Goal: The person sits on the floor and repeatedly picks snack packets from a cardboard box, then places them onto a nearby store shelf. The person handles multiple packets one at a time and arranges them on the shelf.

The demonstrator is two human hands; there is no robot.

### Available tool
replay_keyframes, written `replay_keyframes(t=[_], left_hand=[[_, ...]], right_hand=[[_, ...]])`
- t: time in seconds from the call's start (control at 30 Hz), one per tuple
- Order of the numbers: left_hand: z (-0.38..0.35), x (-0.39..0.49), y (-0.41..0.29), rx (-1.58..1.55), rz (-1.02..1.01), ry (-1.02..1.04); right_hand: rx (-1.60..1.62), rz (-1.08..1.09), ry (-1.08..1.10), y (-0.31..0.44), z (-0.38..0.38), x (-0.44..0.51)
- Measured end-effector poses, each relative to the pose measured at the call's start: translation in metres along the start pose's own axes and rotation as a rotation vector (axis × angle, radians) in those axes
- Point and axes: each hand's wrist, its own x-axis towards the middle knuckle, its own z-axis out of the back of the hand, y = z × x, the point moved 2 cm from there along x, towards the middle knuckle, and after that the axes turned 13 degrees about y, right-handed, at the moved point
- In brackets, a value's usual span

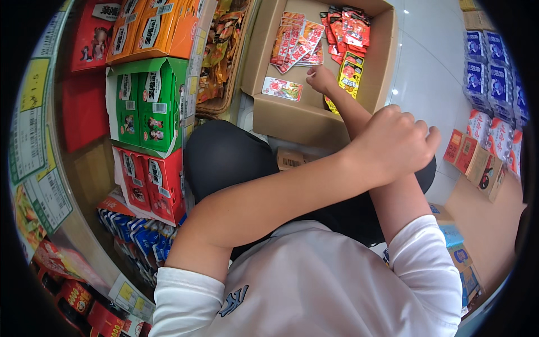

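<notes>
My left arm crosses over my right one. My left hand [398,141] is curled into a fist above my right forearm; its palm side faces away from view, and nothing shows in it. Inside an open cardboard box [294,120], my right hand [323,81] has its fingers bent, and their inner side is hidden. Near its fingertips lies a pile of red and white snack packets [297,42]. A single white, red and green packet [282,89] lies flat to the left. Yellow packets [349,78] are just right of the hand, below red pouches [353,27].
To the left, shelves hold green snack cartons [147,107], orange cartons [149,31] and red cartons [153,181]. A wicker basket [225,97] of wrapped snacks adjoins the box. Wrapped blue packs [490,71] and a cardboard carton [476,162] stand on the right. My knee [231,156] is close to the box.
</notes>
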Motion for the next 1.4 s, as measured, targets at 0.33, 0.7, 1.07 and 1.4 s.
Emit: replay_keyframes(t=[0.33,0.7,1.07,1.4], left_hand=[[0.004,0.002,0.006,-0.063,0.058,-0.026],[0.005,0.002,0.015,-0.102,0.073,0.077],[-0.008,0.000,0.011,-0.005,-0.004,0.149],[0.037,0.017,0.063,0.167,0.092,0.027]], right_hand=[[0.070,-0.107,0.020,-0.050,-0.083,0.042],[0.073,-0.134,0.111,-0.023,-0.087,0.047],[-0.003,-0.068,0.144,0.001,-0.057,0.019],[0.009,-0.015,0.077,0.075,0.057,-0.054]])
